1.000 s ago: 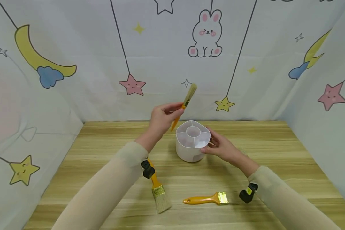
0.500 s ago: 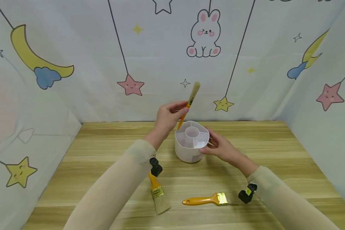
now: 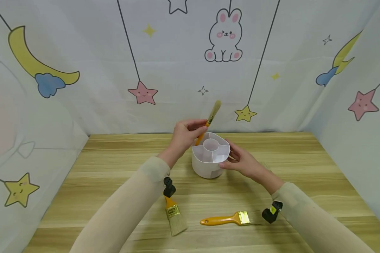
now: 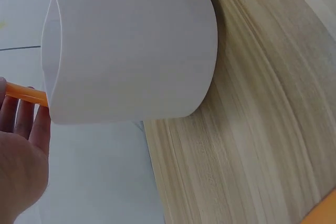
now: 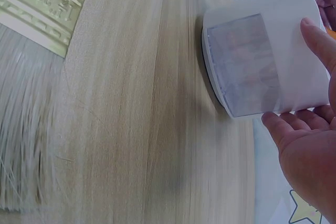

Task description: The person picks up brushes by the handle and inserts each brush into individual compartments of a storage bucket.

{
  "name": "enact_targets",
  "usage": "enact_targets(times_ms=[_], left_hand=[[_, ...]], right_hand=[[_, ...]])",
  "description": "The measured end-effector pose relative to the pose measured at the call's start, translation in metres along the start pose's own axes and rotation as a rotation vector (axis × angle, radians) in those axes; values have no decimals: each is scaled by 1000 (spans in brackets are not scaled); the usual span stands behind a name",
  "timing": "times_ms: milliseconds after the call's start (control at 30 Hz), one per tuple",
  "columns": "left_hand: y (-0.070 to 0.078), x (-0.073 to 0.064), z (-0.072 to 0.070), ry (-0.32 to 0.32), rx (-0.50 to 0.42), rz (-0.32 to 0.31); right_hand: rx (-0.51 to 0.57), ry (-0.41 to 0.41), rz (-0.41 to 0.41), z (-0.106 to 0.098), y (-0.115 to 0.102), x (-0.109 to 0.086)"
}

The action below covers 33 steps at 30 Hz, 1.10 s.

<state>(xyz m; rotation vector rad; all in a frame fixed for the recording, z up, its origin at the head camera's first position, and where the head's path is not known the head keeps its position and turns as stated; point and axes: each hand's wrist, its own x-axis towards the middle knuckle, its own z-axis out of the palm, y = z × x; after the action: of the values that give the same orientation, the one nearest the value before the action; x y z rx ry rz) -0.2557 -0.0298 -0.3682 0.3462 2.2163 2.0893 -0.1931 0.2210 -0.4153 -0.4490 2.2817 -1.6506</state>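
Observation:
My left hand pinches a paintbrush with an orange handle, its pale bristles pointing up. The lower end of that handle dips into the back-left compartment of a white divided organizer, which has a round cup in its middle. In the left wrist view the orange handle passes behind the organizer's rim, so its tip is hidden. My right hand grips the organizer's right side. The right wrist view shows the thumb on one side of the organizer and the fingers on another.
Two flat orange-handled paintbrushes lie nearer on the wooden table: one brush partly under the left forearm, the other brush sideways at front centre. A pale tip shows behind the right wrist, mostly hidden. Printed cloth stands behind.
My left hand has moved right and then down, bringing the paintbrush's handle end from beside the organizer to inside its rim. The right hand keeps its grip on the organizer.

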Motion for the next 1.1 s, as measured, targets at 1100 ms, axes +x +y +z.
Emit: enact_targets(times_ms=[1100], left_hand=[[18,14,-13,-244,366,-50]], right_hand=[[-20,-3,23,0,0,-1]])
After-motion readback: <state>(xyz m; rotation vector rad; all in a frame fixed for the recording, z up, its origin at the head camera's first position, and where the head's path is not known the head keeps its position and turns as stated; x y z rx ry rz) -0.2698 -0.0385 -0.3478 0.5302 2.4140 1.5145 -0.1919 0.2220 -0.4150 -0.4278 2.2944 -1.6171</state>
